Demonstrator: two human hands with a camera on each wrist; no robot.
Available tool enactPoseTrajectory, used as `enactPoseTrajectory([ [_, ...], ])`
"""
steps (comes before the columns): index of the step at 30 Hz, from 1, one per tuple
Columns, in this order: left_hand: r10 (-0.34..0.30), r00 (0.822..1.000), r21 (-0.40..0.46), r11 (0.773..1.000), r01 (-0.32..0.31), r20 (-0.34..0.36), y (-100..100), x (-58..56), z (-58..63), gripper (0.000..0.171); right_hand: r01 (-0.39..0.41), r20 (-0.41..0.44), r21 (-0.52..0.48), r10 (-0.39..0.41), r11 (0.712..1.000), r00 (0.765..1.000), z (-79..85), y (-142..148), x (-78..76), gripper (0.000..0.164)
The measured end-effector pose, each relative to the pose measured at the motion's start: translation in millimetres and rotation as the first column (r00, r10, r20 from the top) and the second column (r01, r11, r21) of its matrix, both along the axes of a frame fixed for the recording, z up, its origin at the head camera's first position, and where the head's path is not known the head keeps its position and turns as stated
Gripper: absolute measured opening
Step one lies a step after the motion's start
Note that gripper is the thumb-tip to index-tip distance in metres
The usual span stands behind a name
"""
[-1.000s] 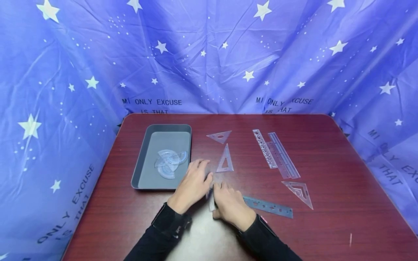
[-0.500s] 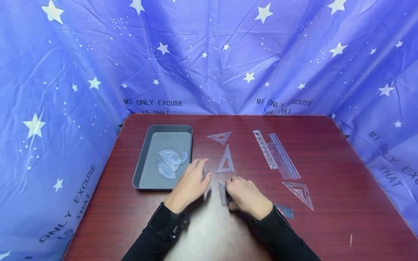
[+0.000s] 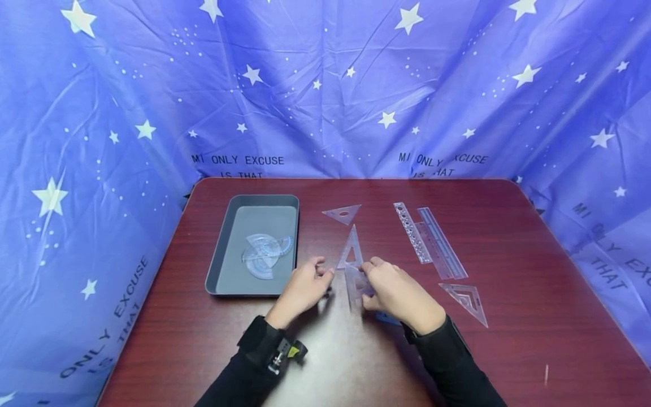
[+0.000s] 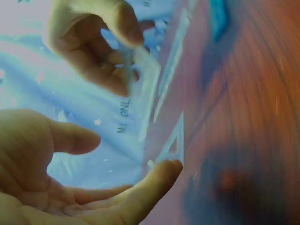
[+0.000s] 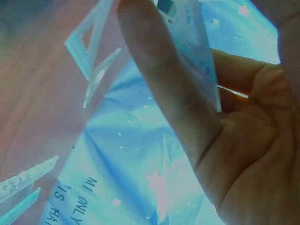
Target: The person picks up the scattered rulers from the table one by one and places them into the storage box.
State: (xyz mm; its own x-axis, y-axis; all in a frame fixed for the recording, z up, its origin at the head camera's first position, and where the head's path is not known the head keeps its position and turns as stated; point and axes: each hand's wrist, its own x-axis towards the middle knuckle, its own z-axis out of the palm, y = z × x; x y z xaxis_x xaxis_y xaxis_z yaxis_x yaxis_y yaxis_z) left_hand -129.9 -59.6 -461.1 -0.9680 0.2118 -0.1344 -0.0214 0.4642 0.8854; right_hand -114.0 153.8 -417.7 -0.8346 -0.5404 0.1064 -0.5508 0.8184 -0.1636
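My right hand [image 3: 399,291] pinches a clear plastic set square [image 3: 352,288] between thumb and fingers, tilted up in front of another clear set square [image 3: 353,240] that lies flat. The left wrist view shows the held set square [image 4: 149,79] edge-on and blurred. Beside it, my left hand [image 3: 304,288] hovers near the tray's right edge with loosely bent fingers and holds nothing. A bluish ruler [image 3: 387,318] lies mostly hidden under my right hand and sleeve.
A grey tray [image 3: 249,220] at left holds overlapping clear protractors [image 3: 264,249]. A small set square [image 3: 333,213] lies further back. Clear rulers [image 3: 442,243] lie at right, touching or overlapping, with another set square [image 3: 452,289] in front of them. A starry blue curtain [image 3: 325,102] hangs behind the table.
My right hand has moved right, away from the left hand, bringing the set square along and turning it upward. The left hand's fingers have bent a little more.
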Motion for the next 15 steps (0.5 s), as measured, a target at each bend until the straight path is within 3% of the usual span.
enactPoseTrajectory([
  [2, -0.012, 0.991, 0.177, 0.984, -0.012, 0.135, 2.3, -1.3, -3.8, 0.054, -0.016, -0.021, -0.036, 0.016, 0.999, 1.0, 3.6, -0.7, 0.2, 0.047],
  [3, -0.026, 0.979, 0.278, 0.96, -0.032, 0.201, 3.5, -1.6, -5.2, 0.053, -0.027, -0.034, -0.052, 0.025, 0.998, 0.999, 4.2, -1.2, 0.3, 0.047],
  [5, -0.069, 0.948, 0.45, 0.889, -0.083, 0.31, 5.7, -1.4, -7.3, 0.052, -0.046, -0.058, -0.079, 0.041, 0.996, 0.997, 5.1, -2.2, 0.8, 0.047],
  [6, -0.088, 0.937, 0.502, 0.859, -0.101, 0.338, 6.7, -1.3, -7.5, 0.051, -0.054, -0.063, -0.09, 0.048, 0.994, 0.997, 5.1, -2.8, 1.0, 0.047],
  [8, -0.115, 0.93, 0.558, 0.823, -0.108, 0.349, 8.4, -0.3, -7.3, 0.05, -0.055, -0.061, -0.11, 0.048, 0.992, 0.997, 4.4, -4.0, 1.3, 0.047],
  [11, -0.115, 0.933, 0.574, 0.811, -0.11, 0.341, 9.7, 1.6, -4.1, 0.05, -0.048, -0.051, -0.138, 0.041, 0.989, 0.998, 2.1, -5.6, 1.9, 0.048],
  [15, -0.08, 0.945, 0.555, 0.824, -0.117, 0.318, 9.7, 3.3, -0.6, 0.049, -0.048, -0.059, -0.188, 0.038, 0.981, 0.998, -3.5, -8.4, 2.8, 0.05],
])
